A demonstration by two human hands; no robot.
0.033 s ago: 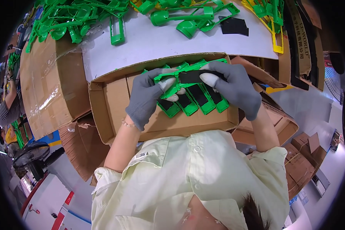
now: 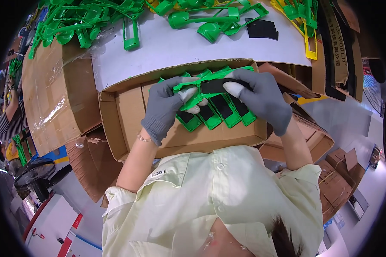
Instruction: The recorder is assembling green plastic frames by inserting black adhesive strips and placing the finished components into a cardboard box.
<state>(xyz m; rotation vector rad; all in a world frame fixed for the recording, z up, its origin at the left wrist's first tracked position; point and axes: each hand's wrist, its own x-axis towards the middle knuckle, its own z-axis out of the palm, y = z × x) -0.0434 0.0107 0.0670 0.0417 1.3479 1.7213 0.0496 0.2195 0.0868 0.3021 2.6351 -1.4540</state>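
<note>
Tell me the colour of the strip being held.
The strip is black, seen best in the head view.

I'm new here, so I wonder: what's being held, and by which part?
Left hand: green plastic piece, by its left end. Right hand: black strip, near its right end.

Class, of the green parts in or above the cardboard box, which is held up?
The uppermost green part, held between left hand and right hand; the others lie in the cardboard box.
</note>
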